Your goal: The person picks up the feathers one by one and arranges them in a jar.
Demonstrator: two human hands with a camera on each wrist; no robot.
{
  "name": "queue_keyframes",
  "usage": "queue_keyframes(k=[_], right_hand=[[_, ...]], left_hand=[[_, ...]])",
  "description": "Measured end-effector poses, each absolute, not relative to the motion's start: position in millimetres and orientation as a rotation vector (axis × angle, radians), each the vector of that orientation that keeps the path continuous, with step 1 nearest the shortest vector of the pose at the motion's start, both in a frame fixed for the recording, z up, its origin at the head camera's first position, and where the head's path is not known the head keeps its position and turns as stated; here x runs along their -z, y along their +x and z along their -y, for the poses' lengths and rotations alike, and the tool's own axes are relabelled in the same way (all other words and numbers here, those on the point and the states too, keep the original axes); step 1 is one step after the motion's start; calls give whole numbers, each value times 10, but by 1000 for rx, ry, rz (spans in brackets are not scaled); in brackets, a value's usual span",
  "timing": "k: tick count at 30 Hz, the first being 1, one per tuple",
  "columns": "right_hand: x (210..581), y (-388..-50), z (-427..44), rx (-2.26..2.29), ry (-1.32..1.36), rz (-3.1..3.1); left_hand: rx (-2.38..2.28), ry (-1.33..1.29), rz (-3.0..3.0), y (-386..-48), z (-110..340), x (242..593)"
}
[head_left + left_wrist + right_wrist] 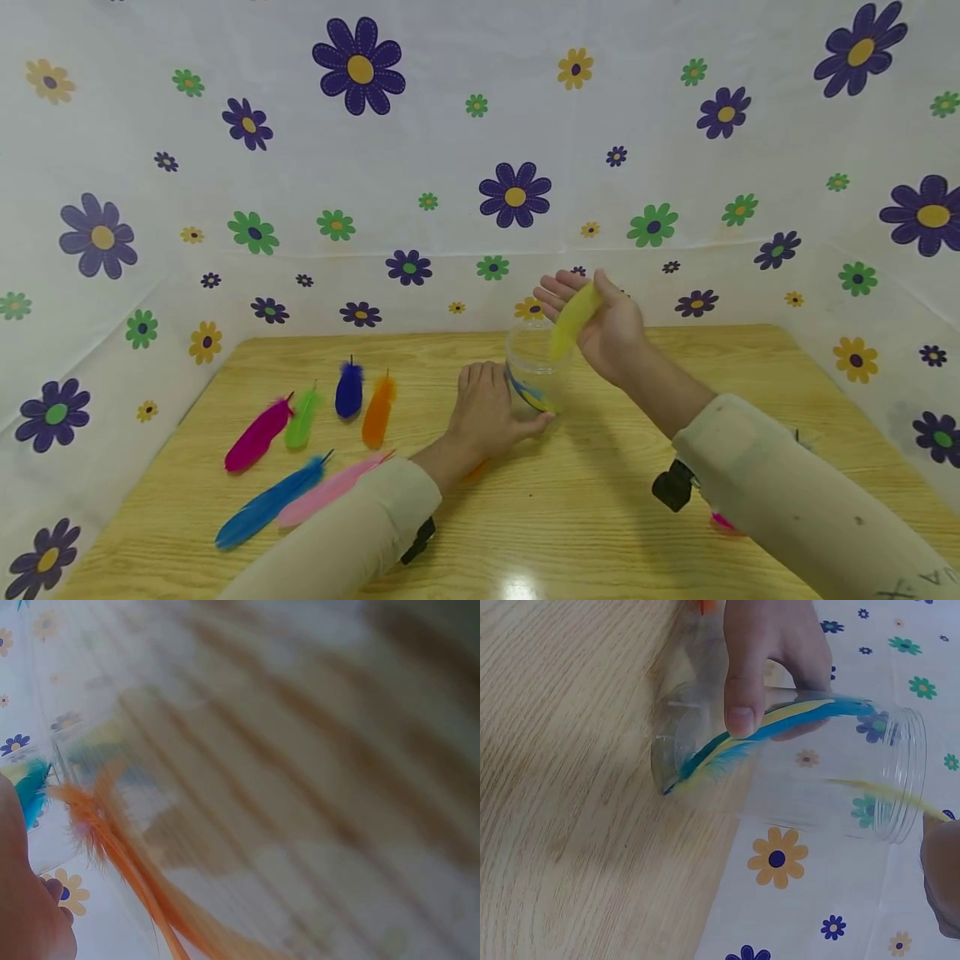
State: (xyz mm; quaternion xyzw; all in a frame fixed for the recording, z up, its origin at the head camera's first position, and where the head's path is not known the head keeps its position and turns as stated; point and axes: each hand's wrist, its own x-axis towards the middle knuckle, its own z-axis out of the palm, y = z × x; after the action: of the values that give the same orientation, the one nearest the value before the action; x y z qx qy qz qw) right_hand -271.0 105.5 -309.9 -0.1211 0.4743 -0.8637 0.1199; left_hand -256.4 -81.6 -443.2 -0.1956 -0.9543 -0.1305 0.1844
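While my left hand grasps a clear jar low on its side, thumb across the near face and fingers to the left, my right hand is raised beside the mouth, seemingly pinching a yellow feather near its upper end. The jar stands upright on the wooden tabletop, and from my remote seat the right wrist view shows the feather's lower part reaching inside. A turquoise feather and a second yellow feather lean within.

To do this well, I would keep the jar steady with light pressure, line the feather up with the opening, and let go only once its tip clears the rim; something so light could catch or drift.

The right forearm slants in from the lower right, palm turned toward the head camera, fingers extended leftward. The left forearm angles up from below, wrist low, near several loose feathers, including magenta.
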Motion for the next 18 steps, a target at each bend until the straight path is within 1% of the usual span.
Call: queue_keyframes(k=[11, 18], right_hand=[[3124, -2692, -1063, 2502, -437, -1525], [3130, -2673, -1126, 2436, -528, -1746]], left_hand=[[344, -554, 2675, -2553, 817, 4433], [344, -556, 2677, -2550, 817, 4428]])
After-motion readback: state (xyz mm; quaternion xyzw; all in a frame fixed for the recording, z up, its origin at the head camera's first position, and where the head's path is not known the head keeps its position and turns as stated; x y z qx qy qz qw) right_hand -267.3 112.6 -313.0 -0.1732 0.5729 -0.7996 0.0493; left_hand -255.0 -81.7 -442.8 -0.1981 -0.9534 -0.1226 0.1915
